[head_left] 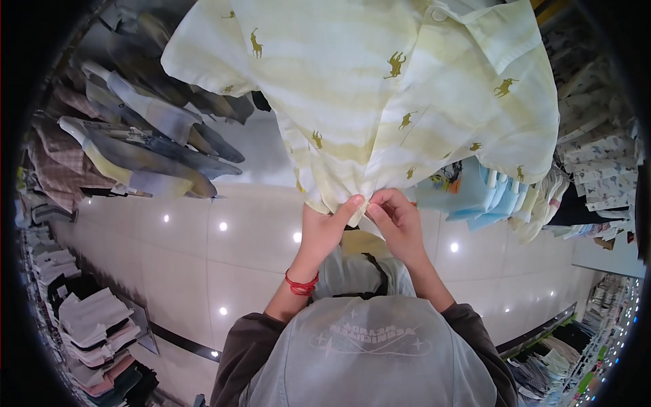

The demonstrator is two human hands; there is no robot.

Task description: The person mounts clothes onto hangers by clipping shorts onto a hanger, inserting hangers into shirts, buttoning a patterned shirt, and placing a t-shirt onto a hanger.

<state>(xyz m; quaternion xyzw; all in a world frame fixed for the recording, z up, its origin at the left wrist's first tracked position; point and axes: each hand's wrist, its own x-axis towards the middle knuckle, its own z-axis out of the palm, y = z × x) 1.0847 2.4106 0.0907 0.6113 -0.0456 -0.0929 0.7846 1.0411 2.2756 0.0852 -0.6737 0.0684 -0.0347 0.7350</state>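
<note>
A pale yellow and white short-sleeved shirt with horse-and-rider prints hangs spread out before me, its collar at the upper right. Its lower front hem is gathered between my two hands. My left hand, with a red cord bracelet at the wrist, pinches the hem between thumb and fingers. Close beside it, my right hand is closed on the same hem, thumb against the curled fingers. The fingertips of both hands nearly meet. Whatever holds the shirt up is out of view.
Shirts on hangers hang at the left, and light blue garments hang at the right behind the shirt. Folded clothes are stacked at the lower left. More clothes lie at the lower right. A shiny tiled floor lies below.
</note>
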